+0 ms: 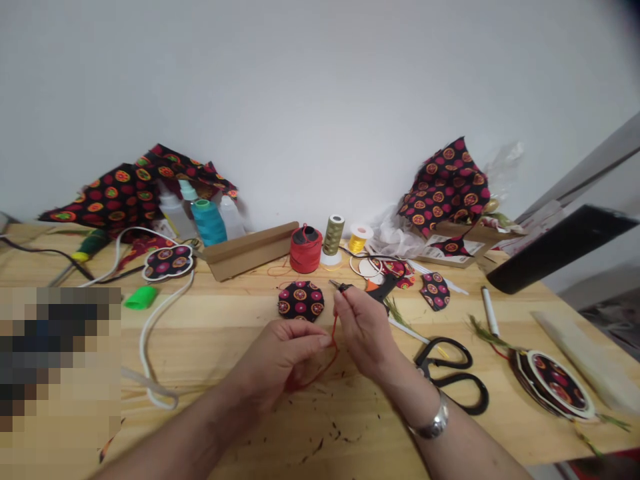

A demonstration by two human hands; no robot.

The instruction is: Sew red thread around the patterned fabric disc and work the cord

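My left hand (295, 350) is closed in a pinch on a thin red cord (334, 330). My right hand (364, 327), a silver bracelet on its wrist, is closed on the same cord a little higher. The cord runs between the hands and hangs in a loop below them. A pointed metal tip with a dark collar (337, 285) shows beyond my right fingers; I cannot tell whether it is held. Just past my left hand lies a patterned black fabric piece (301, 301). Black-handled scissors (453, 373) lie by my right forearm, partly hidden.
Behind stand a red cord spool (305, 252), an olive thread cone (334, 235), a yellow spool (359, 238) and a teal thread cone (209, 223). A white cable (150, 333) curves at left. At right are a black tube (560, 250) and a stacked fabric-covered disc (555, 383).
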